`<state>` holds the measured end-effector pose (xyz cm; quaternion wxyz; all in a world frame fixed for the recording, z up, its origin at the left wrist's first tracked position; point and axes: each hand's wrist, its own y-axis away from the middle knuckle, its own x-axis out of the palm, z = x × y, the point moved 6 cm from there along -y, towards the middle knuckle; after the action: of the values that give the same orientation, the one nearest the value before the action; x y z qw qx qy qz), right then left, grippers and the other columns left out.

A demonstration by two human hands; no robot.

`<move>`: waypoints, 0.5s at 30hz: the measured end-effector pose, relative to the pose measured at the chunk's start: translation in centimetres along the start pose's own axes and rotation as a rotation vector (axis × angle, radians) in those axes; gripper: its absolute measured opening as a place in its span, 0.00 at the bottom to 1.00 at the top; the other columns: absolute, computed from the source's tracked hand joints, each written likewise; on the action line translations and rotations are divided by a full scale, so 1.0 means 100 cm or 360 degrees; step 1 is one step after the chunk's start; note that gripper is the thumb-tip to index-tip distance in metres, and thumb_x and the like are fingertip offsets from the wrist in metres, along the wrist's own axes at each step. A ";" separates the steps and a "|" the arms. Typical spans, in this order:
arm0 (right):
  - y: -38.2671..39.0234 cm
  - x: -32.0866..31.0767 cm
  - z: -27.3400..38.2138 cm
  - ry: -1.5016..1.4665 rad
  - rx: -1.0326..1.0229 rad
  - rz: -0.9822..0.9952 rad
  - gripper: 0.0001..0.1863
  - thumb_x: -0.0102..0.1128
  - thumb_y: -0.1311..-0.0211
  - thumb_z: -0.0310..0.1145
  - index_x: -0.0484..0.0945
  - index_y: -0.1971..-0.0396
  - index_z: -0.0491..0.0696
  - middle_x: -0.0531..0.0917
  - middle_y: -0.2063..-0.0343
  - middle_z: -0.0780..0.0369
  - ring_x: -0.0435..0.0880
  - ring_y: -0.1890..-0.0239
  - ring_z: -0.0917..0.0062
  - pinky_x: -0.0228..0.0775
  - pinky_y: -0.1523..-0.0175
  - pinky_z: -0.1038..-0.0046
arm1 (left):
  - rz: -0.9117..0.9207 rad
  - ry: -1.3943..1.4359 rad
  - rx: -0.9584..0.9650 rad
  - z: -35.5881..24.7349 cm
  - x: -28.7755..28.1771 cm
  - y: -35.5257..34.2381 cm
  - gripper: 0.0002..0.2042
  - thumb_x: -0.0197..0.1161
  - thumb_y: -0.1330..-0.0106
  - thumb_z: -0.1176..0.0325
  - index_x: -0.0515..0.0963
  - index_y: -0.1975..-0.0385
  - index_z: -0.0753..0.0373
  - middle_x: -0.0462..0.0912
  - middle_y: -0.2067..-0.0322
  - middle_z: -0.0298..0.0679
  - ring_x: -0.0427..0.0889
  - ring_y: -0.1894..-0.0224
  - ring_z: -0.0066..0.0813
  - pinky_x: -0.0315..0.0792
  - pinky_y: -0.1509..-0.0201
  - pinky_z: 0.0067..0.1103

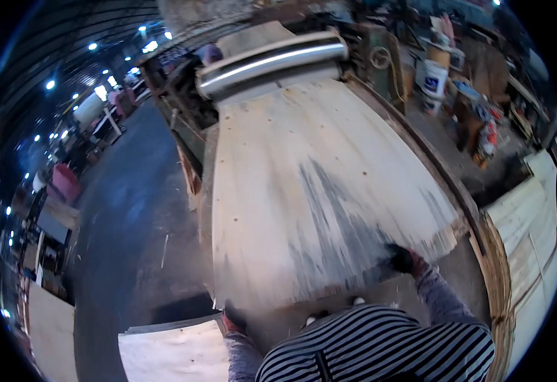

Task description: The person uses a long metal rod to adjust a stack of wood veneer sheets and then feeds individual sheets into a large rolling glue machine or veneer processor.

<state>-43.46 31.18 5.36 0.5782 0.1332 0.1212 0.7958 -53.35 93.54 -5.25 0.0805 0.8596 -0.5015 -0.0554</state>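
Observation:
A broad, pale wood veneer sheet (pixel 272 184) with dark grey streaks and small knots stretches from a shiny metal roller (pixel 278 60) toward me. My right hand (pixel 401 258), in a dark glove, is closed on its near edge at the right, beside the streaks. At the near left corner of the sheet is my left hand (pixel 234 316), also dark-gloved. Blur there hides its fingers, so their grip does not show. The sheet's near edge looks ragged and slightly smeared.
A stack of pale veneer (pixel 175 351) lies low by my left arm, and a taller stack (pixel 533 248) rises at the right. Long rails (pixel 418 143) flank the sheet. White buckets (pixel 434 79) stand beyond the right rail. Dark floor (pixel 132 197) runs along the left.

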 end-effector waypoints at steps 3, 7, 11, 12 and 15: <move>-0.007 0.001 0.014 0.0919 -0.0358 -0.0082 0.24 0.52 0.41 0.36 0.64 0.43 0.49 0.81 0.66 0.62 0.79 0.66 0.77 0.72 0.61 0.73 | 0.0001 0.0463 -0.0169 -0.009 0.006 0.006 0.19 0.51 0.36 0.55 0.71 0.51 0.62 0.77 0.56 0.38 0.76 0.56 0.34 0.72 0.55 0.28; -0.025 -0.021 -0.010 -0.0403 -0.0008 -0.0390 0.25 0.50 0.41 0.42 0.65 0.44 0.49 0.80 0.62 0.62 0.78 0.62 0.75 0.70 0.56 0.70 | 0.0249 0.1039 -0.0426 -0.032 0.027 0.018 0.22 0.52 0.37 0.52 0.69 0.50 0.61 0.78 0.58 0.39 0.76 0.59 0.36 0.71 0.55 0.30; -0.008 -0.022 -0.023 -0.0935 -0.0009 -0.0609 0.27 0.48 0.41 0.48 0.65 0.45 0.48 0.78 0.59 0.61 0.77 0.58 0.73 0.68 0.52 0.68 | 0.1479 0.0999 -0.0527 -0.061 0.035 0.038 0.22 0.47 0.35 0.48 0.72 0.55 0.61 0.78 0.66 0.41 0.78 0.66 0.32 0.70 0.64 0.24; 0.002 -0.018 -0.023 -0.0996 -0.0041 -0.0636 0.28 0.47 0.41 0.49 0.65 0.45 0.48 0.78 0.58 0.61 0.76 0.57 0.72 0.67 0.51 0.67 | 0.1370 0.0981 -0.0759 -0.045 0.030 0.046 0.19 0.47 0.35 0.50 0.73 0.61 0.61 0.77 0.71 0.38 0.77 0.68 0.31 0.70 0.66 0.25; 0.039 -0.003 -0.019 -0.1116 -0.0192 -0.0690 0.30 0.46 0.42 0.54 0.66 0.45 0.48 0.77 0.55 0.61 0.75 0.54 0.71 0.65 0.48 0.65 | 0.1051 0.0911 -0.0969 -0.008 0.023 0.061 0.20 0.48 0.36 0.49 0.75 0.66 0.62 0.77 0.72 0.37 0.76 0.68 0.30 0.69 0.65 0.26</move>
<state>-47.54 29.67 4.95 0.7454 0.3335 -0.1046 0.5677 -57.30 88.61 -3.27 0.4731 0.5745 -0.6647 0.0666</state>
